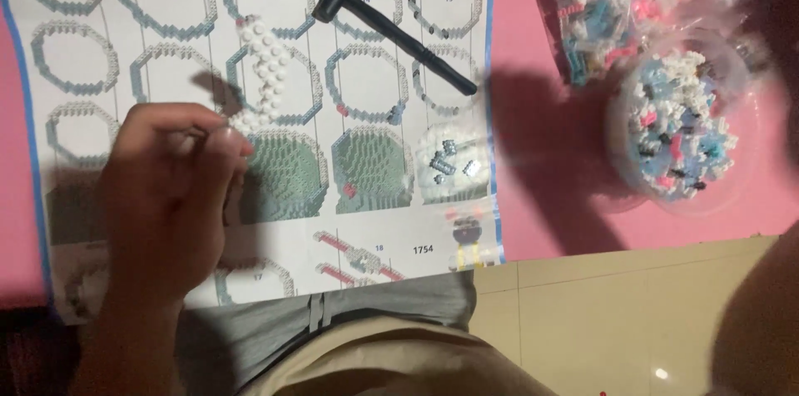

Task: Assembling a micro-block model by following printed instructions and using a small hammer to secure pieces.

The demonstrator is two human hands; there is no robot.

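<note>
A curved strip of white bricks (265, 71) is lying on the instruction sheet (166, 55), its lower end pinched between the closed fingers of the left hand (171, 196). It is forming only part of a ring, so most of the build seems to remain. The right hand is a dark blur at the frame's edge; its grip cannot be told. A black mallet (391, 28) and a bowl of loose bricks (678, 126) are resting nearby on the pink tabletop (549, 138), with pale floor tiles (616, 313) showing below.

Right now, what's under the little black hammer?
The black hammer lies on the paper instruction sheet, across printed rings of bricks. Its handle and head cover parts of those drawings. The sheet rests on a pink mat.
</note>
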